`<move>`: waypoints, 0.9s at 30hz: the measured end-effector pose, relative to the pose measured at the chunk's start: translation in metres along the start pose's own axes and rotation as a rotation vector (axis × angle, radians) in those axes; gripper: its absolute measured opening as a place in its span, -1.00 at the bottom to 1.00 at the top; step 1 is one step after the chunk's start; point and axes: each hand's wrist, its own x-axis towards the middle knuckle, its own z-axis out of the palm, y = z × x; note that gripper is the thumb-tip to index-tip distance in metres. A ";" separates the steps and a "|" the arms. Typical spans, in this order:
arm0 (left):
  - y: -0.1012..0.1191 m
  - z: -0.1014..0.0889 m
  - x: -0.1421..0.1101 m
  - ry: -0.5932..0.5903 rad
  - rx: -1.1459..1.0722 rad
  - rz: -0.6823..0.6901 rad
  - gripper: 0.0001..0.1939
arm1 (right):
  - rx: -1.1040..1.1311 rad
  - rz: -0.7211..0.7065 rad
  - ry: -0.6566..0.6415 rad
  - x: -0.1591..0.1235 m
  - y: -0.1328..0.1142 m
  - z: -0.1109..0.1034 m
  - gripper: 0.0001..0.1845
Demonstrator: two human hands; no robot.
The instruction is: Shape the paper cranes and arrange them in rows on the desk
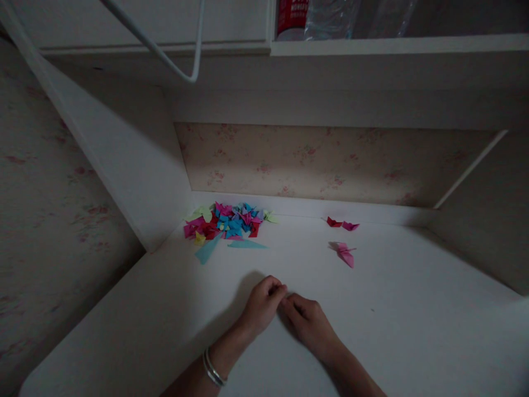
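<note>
My left hand [264,303] is closed in a pinch above the white desk, a silver bangle [214,368] on its wrist. Beside it, almost touching at the fingertips, my right hand [308,322] is also closed, with its fingers curled. Whatever lies between the fingers is hidden or too small to make out. Beyond my hands at the left sits a pile of colourful folded papers [233,225]. Two teal paper pieces [248,244] lie at its front edge. A pink paper crane [345,255] rests farther right, with two small red and magenta folded papers [334,222] behind it.
The white desk [413,331] is enclosed by a left side panel [124,154], a right panel [487,220] and a flowered wall [330,162]. Overhead, a shelf [392,45] holds bottles [330,19]. A white bent rod [165,58] hangs at the upper left.
</note>
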 end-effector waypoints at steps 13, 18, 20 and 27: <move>-0.001 0.000 0.000 -0.001 -0.023 -0.010 -0.81 | -0.001 0.003 -0.007 0.000 0.000 -0.001 -0.53; -0.001 -0.001 -0.001 0.000 -0.019 -0.004 -0.81 | 0.007 0.000 -0.007 0.000 -0.002 -0.001 -0.54; 0.000 -0.001 -0.001 -0.002 -0.019 -0.002 -0.81 | 0.008 0.002 -0.009 0.000 -0.004 -0.001 -0.54; 0.003 0.000 -0.001 -0.009 -0.025 -0.007 -0.82 | -0.008 -0.013 -0.007 0.000 -0.005 -0.001 -0.55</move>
